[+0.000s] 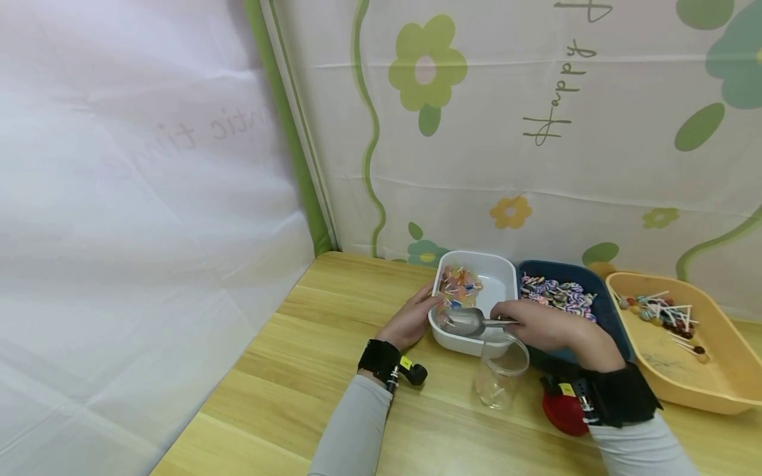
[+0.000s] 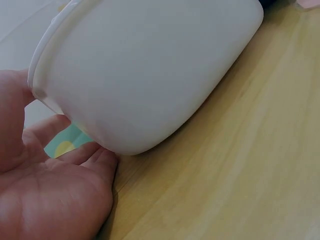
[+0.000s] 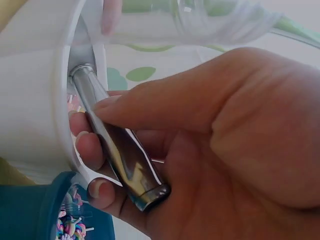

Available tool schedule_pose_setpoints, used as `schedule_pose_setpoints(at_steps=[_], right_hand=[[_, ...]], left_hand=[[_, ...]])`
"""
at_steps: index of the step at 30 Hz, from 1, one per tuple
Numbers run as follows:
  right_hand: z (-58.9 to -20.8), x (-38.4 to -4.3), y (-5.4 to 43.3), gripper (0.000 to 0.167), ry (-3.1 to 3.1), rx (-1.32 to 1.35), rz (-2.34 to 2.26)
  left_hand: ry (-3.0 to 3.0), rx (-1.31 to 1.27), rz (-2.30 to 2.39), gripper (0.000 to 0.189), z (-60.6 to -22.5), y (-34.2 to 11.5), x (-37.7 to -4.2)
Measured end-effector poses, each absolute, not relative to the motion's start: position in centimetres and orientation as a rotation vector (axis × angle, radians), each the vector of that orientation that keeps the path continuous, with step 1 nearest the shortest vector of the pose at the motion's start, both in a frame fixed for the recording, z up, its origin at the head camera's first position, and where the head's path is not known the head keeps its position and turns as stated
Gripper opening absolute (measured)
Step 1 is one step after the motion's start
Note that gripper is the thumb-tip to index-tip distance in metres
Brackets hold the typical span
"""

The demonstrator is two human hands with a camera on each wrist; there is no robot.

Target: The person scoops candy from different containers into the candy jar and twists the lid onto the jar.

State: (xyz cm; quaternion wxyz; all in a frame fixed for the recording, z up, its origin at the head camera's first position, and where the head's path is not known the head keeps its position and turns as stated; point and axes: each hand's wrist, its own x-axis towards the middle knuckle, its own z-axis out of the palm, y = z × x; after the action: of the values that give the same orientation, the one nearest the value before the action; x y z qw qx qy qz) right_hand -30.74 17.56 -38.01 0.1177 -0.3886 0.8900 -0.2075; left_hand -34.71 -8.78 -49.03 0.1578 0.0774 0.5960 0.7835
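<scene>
A white bin [image 1: 499,287] holds small wrapped candies [image 1: 460,277] with white sticks, gathered along its left side. My left hand [image 1: 409,322] grips the bin's left side, thumb at the rim and fingers against the outer wall [image 2: 140,75]. With my right hand [image 1: 544,324] I hold a metal scoop [image 1: 465,322] by its handle [image 3: 122,145], thumb along the top and fingers curled beneath. The scoop's bowl is inside the bin, at the near left over the candies. A clear plastic cup [image 1: 499,380] stands just in front of the bin, partly overlapping it in the head view.
Right of the white bin sits a dark blue bin [image 1: 608,316] of striped candies. Beyond it, a yellow bin [image 1: 714,373] contains several lollipops [image 1: 669,314]. A red round object [image 1: 562,415] lies under my right wrist. A printed curtain [image 1: 452,165] hangs behind the wooden table [image 1: 286,383].
</scene>
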Motion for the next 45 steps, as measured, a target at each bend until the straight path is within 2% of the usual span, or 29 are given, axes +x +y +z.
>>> schedule_pose_setpoints(at_steps=[12,29,45], right_hand=[[-37.3,-31.0,18.8,0.02,2.601,-1.029,-0.674],[-37.4,-31.2,19.0,0.019,2.636,-1.05,-0.735],[-38.0,-31.8,18.7,0.022,2.698,-1.019,-0.707]], left_hand=[[1.724,0.227,2.236,0.058,-49.1,-8.6,-34.9],[1.707,0.223,2.251,0.065,-49.0,-8.7,-34.6],[1.709,0.326,2.242,0.059,-48.7,-8.6,-34.6]])
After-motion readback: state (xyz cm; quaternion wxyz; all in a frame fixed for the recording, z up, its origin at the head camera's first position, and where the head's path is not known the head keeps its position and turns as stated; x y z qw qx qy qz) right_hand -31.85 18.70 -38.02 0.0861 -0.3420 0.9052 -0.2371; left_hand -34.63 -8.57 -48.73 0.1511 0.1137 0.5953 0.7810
